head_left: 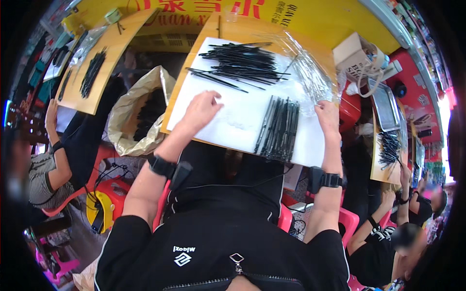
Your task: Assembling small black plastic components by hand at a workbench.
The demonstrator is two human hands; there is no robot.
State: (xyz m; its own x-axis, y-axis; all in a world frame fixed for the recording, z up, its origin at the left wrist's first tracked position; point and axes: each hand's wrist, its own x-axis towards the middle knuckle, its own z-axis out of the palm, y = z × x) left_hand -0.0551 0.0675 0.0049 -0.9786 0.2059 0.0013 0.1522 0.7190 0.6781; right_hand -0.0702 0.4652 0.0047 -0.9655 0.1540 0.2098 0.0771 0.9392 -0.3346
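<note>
My left hand (203,110) hovers over the left part of a white sheet (233,114), its fingers curled in and nothing showing in them. At the sheet's right side my right hand (328,116) has its fingertips pressed together beside a heap of clear thin plastic sleeves (310,72). Whether it pinches one of them I cannot make out. Beyond my hands lies a loose pile of thin black sticks (240,60), a few of them pointing toward my left hand. A neater row of black sticks (279,128) lies side by side near the sheet's front edge.
The sheet lies on a wooden table (194,48). Left of it stands a gold-lined sack (116,119) with dark contents. Another table (102,43) with black sticks is farther left. At right are a cardboard box (352,56), a metal tray (386,104) and seated people (383,252).
</note>
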